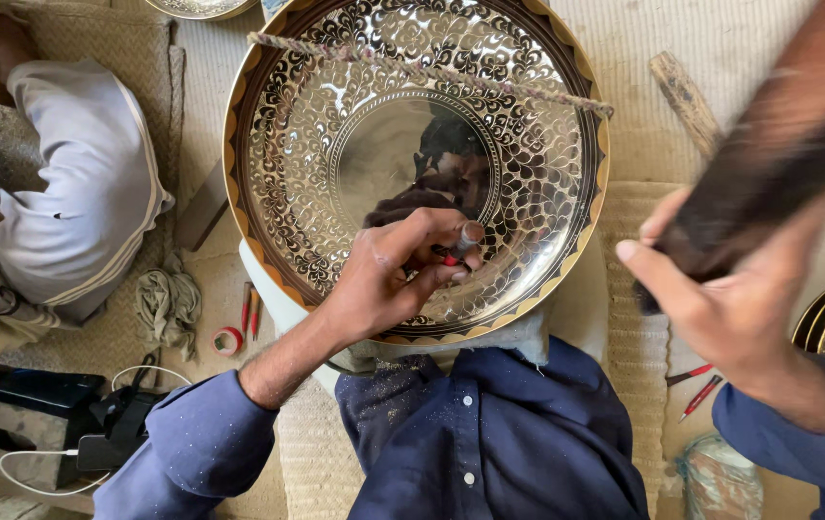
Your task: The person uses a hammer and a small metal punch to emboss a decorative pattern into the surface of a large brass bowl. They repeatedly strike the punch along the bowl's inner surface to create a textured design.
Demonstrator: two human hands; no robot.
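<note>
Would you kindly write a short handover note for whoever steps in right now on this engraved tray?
Left hand: fingers pinched on a small metal punch with a red band, its tip set on the large round silver-coloured engraved tray.
Right hand: raised clear of the tray, gripping a dark wooden mallet, blurred.
Tray: leans on the lap, a twisted rope across its upper part.
Done: scroll pattern covers the wide band around the plain centre.
Left: cannot tell which parts remain unfinished; the spot under the punch, near the lower rim, is in hand.
Spare red-handled tools lie on the mat at right.

Left hand [395, 274] pinched shut; right hand [720, 289] fisted, raised.
</note>
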